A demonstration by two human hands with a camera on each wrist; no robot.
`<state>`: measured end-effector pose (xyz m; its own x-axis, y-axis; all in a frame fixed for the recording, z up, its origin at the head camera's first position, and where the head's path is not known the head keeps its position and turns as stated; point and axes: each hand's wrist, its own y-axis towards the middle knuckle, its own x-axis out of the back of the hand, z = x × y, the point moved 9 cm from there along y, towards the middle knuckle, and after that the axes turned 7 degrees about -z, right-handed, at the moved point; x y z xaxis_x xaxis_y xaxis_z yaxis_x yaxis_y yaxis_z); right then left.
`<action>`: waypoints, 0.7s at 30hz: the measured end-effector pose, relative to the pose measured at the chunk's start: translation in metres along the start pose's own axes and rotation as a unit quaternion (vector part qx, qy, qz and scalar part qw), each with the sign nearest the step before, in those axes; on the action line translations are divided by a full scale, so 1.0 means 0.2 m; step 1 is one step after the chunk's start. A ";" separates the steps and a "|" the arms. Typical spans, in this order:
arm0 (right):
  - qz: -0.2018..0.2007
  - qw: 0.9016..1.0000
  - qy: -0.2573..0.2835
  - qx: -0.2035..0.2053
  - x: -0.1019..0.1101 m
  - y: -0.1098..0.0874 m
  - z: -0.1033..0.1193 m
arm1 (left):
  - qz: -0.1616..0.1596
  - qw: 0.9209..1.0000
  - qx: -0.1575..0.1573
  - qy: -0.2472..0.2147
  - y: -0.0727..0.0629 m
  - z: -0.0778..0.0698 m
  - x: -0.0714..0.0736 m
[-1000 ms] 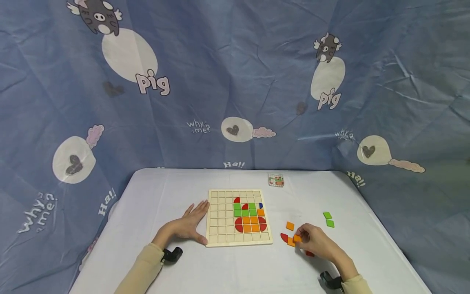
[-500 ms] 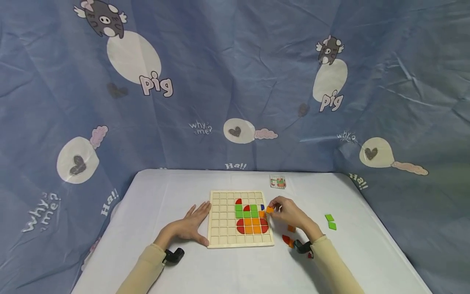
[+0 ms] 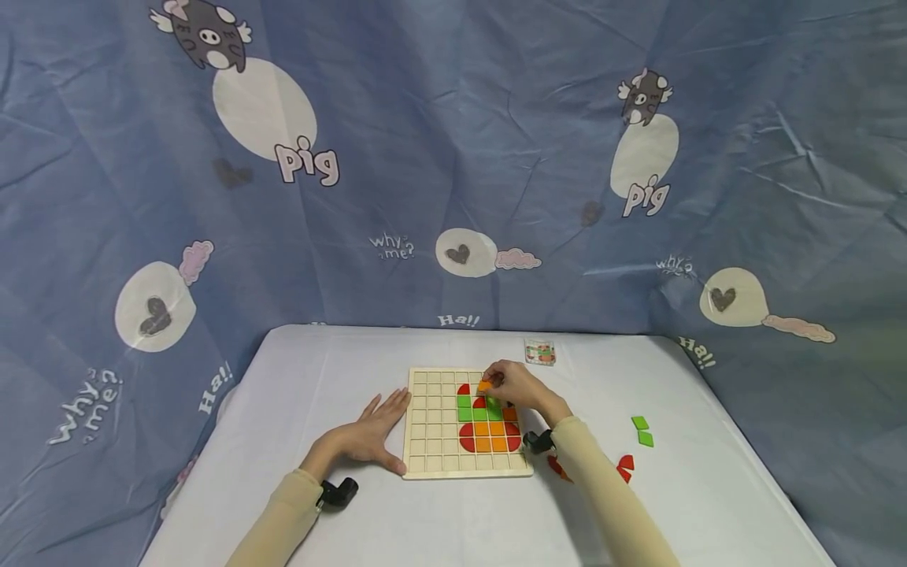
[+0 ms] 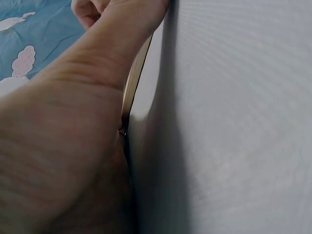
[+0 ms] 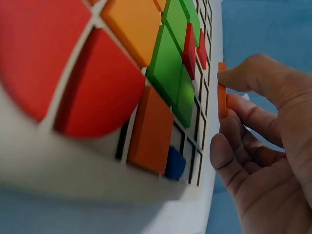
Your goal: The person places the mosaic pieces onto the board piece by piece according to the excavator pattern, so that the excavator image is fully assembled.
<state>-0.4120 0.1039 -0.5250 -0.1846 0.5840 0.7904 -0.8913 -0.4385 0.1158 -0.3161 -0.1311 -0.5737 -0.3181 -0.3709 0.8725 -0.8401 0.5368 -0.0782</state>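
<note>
At near left, black wrist camera (image 3: 340, 494) on the left beige sleeve (image 3: 276, 516), on the white tabletop (image 3: 439, 524). Just beyond, grid board (image 3: 428, 437), flat. Right of it: red quarter piece (image 3: 555, 465) with a bit of orange, partly under the right sleeve (image 3: 602, 488); farther right, two red pieces (image 3: 627, 463). Left hand (image 3: 364, 437) at the board's left edge: fingers straight and spread, thumb at the near left corner, gripping nothing. On the board's near right, four orange squares (image 3: 483, 444) with rounded red ends (image 3: 467, 438). Two loose green tiles (image 3: 646, 439) well right of the board. Farther in, green squares (image 3: 464, 414), one orange square by the right edge, blue piece (image 5: 175, 163) just beyond it. Over the far right cells, right hand (image 3: 520, 383) pinches the orange square tile (image 3: 485, 387), thumb against index finger; tile held on edge, clear of the board surface. Far: printed card (image 3: 540, 353) on the table, then blue pig-print curtain (image 3: 425, 157).
</note>
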 end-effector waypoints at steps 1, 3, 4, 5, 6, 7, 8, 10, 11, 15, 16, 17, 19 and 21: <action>0.003 1.000 -0.002 0.000 -0.01 0.01 0.00 | 0.000 1.000 -0.001 0.000 0.00 0.00 0.00; 0.012 1.000 -0.001 -0.004 -0.03 0.03 0.00 | 0.001 1.000 -0.002 0.002 0.00 0.00 0.00; 0.018 1.000 0.002 -0.005 -0.04 0.03 0.00 | 0.001 1.000 -0.003 0.001 0.00 -0.01 0.00; 0.023 1.000 0.000 -0.004 -0.05 0.04 0.00 | 0.002 1.000 -0.003 0.001 -0.01 -0.01 0.00; 0.028 1.000 0.000 -0.004 -0.05 0.04 0.00 | 0.003 1.000 -0.004 0.000 -0.01 -0.01 0.00; 0.033 0.999 0.002 -0.003 -0.06 0.04 0.00 | 0.002 1.000 -0.005 0.000 -0.01 -0.01 0.00; 0.036 0.999 0.001 -0.001 -0.06 0.05 0.00 | 0.002 1.000 -0.005 -0.001 -0.01 -0.01 0.00; 0.039 0.999 -0.002 -0.003 -0.06 0.06 0.00 | 0.001 1.000 -0.005 -0.002 -0.01 -0.01 0.00; 0.040 0.999 -0.003 -0.002 -0.06 0.06 0.01 | 0.001 1.000 -0.005 -0.001 -0.01 -0.01 0.00; 0.037 0.999 0.002 -0.012 -0.06 0.07 0.00 | 0.000 1.000 -0.004 -0.001 -0.01 -0.01 0.01; 0.035 0.999 0.006 -0.013 -0.06 0.07 -0.01 | 0.001 1.000 -0.003 -0.001 -0.01 -0.01 0.01; 0.034 0.999 0.011 -0.013 -0.06 0.07 -0.01 | 0.002 1.000 -0.002 -0.001 -0.01 -0.02 0.01; 0.031 0.999 0.018 -0.014 -0.06 0.07 -0.01 | 0.002 1.000 0.000 -0.002 -0.01 -0.02 0.01; 0.030 0.999 0.024 -0.012 -0.07 0.07 0.00 | 0.003 1.000 0.002 -0.001 -0.01 -0.02 0.01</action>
<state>-0.4229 0.0902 -0.5345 -0.2577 0.5887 0.7662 -0.8877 -0.4574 0.0528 -0.3134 -0.1308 -0.5703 -0.3245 -0.3681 0.8714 -0.8399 0.5358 -0.0864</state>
